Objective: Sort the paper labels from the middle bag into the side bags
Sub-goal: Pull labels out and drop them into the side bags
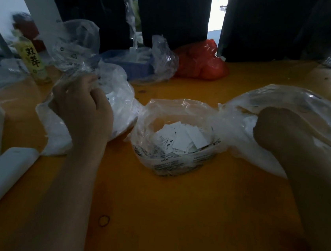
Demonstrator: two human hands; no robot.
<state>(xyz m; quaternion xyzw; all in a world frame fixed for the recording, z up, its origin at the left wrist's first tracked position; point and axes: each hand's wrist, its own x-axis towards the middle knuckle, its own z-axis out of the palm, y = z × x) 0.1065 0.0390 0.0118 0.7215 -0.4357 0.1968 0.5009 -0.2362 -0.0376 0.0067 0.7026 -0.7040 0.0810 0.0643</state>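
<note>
Inside middle bag (173, 163): labels (181, 139) read "XS", "XL"; left hand (80, 103) fingers curled at left bag (120, 99), right hidden.

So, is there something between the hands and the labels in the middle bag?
Nothing visible: the middle bag stands open, its paper labels uncovered. The left hand and right hand are at the side bags, with bare table between.

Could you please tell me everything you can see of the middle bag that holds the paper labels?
The middle bag is a clear, crinkled plastic bag with black print low on its front. Its mouth stands open and rolled down. It sits on the orange table between the two side bags, holding a loose heap of small white paper labels; XS and XL can be read. Neither hand touches it.
</note>
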